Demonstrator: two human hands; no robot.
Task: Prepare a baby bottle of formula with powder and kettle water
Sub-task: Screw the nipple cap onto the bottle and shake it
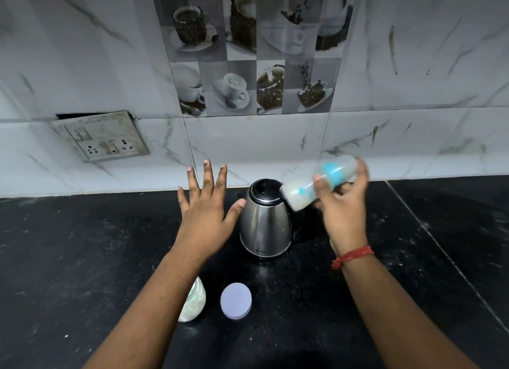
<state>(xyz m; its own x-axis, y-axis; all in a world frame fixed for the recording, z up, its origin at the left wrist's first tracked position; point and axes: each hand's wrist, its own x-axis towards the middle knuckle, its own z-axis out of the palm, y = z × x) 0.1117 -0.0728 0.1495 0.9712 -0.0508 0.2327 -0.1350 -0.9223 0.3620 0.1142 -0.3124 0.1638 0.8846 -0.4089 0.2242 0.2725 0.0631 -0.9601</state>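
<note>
My right hand (344, 206) grips a baby bottle (300, 192) with a blue collar and clear cap, tilted on its side above the counter, blurred by motion, milky liquid inside. A steel kettle (265, 225) with a black lid stands upright on the black counter between my hands. My left hand (206, 206) hovers with fingers spread just left of the kettle, holding nothing. Near the front, a glass jar of white powder (194, 302) is partly hidden by my left forearm. Its white round lid (236, 300) lies flat beside it.
The black stone counter (82, 258) runs wide on both sides, with a seam on the right. A marble-tiled wall (413, 93) rises right behind the kettle. A switch and socket plate (100, 136) sits on the wall at left.
</note>
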